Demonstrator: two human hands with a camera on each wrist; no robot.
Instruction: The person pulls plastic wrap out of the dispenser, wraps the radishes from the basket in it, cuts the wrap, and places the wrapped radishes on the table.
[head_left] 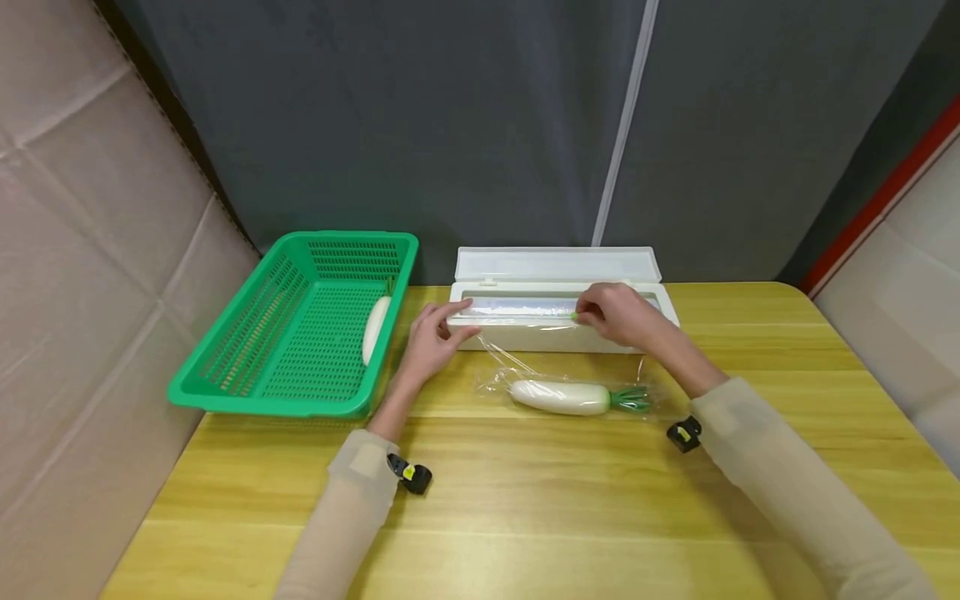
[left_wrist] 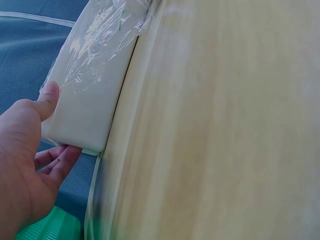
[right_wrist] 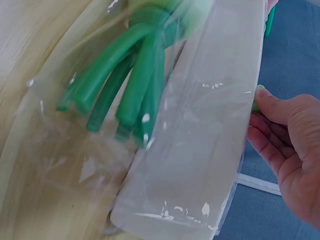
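A white cling film dispenser [head_left: 540,337] stands on the table, its lid [head_left: 558,264] raised at the back. My left hand [head_left: 433,343] grips the dispenser's left end, thumb on the front and fingers at the end, as the left wrist view shows. At the slot edge, my right hand [head_left: 618,315] pinches a small green slider [right_wrist: 256,106]. Clear cling film [left_wrist: 90,55] hangs from the slot over the dispenser's front to the table. On or under that film lies a white radish [head_left: 560,397] with green stalks [right_wrist: 142,85]; which of the two I cannot tell.
To the left stands a green plastic basket [head_left: 292,406] with a second white radish [head_left: 376,330] against its right wall. A dark curtain [head_left: 420,125] hangs behind the wooden table [head_left: 525,508]. Pale padded walls flank both sides.
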